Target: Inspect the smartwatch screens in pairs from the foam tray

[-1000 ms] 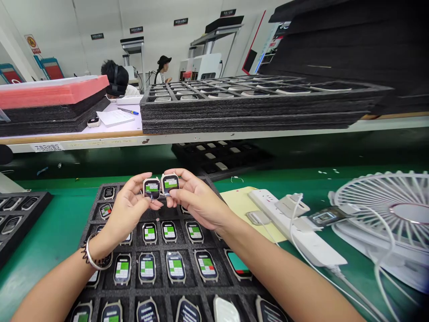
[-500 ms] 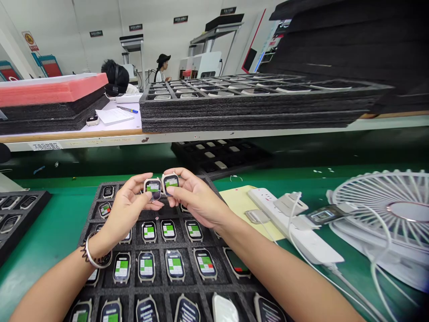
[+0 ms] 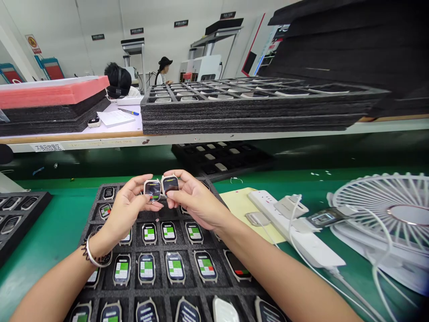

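At the left edge of the green work surface (image 3: 63,223): one black foam tray (image 3: 32,220), holding dark-screened watches. Next, over a larger compartmented tray of dark grey foam (image 3: 161,250): the left hand (image 3: 125,205), its wrist wearing a silver-coloured bangle (image 3: 88,251) and a black coiled band (image 3: 83,254). State: pinching, thumb in front and fingers curled round the side and back, on one beige-cased, rounded-rectangular watch body (image 3: 153,187). Its face points back toward the wearer; long axis roughly upright, top edge away from the surface; the dark display shows a yellow-green line at top, green and red low down.

Immediately right, a trifle higher: a second beige-cased, rounded-rectangular watch body (image 3: 170,182), similarly facing and upright, display dark with a yellow-green line at top. Whether the two cases touch cannot be told. Holder: the right hand (image 3: 192,199), thumb across the lower front, fingers behind.

Below both hands, in the larger tray: rows of similar watches, long axes mostly running toward the wearer, many displays green and white.

Farther right: a pale yellow sheet (image 3: 231,199), a white power strip (image 3: 323,252) set obliquely with plugged cables, and a white round fan (image 3: 409,214).
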{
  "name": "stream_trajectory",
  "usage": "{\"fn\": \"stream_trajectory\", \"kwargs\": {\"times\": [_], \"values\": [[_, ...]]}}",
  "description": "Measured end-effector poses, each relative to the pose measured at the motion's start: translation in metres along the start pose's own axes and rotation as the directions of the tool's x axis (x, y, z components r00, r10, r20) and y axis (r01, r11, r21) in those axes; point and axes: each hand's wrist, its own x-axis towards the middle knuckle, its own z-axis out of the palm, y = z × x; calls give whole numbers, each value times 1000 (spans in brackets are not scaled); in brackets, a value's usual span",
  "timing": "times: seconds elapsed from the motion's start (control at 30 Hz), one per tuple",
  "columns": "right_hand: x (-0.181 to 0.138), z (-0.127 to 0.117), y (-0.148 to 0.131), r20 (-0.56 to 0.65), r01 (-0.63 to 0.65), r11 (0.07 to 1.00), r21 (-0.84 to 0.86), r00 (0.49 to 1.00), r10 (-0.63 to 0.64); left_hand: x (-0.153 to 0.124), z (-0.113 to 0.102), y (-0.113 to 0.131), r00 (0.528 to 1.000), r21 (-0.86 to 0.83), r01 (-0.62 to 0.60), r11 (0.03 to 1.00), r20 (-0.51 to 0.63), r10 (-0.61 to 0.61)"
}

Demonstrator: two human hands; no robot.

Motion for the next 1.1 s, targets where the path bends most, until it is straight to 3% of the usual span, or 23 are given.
{"fn": "stream_trajectory", "kwargs": {"times": [0.3,0.5,0.6,0.77,0.93,1.1], "values": [[9,-9,-7,110,1,998,58,994,-7,6,-1,15,999,-120,-1,993,37,6],[50,-2,-64,139,122,992,40,982,-126,28,11,65,977,-76,-204,976,39,207],[70,10,-107,150,202,979,-12,969,-198,45,20,96,933,-39,-359,933,23,360],[79,29,-161,185,340,938,-64,928,-324,59,31,139,818,13,-574,818,36,574],[71,36,-186,300,423,899,-108,877,-377,53,36,162,741,18,-671,741,48,669],[67,32,-192,428,523,845,-113,793,-433,51,32,167,677,58,-735,676,106,728]]}}
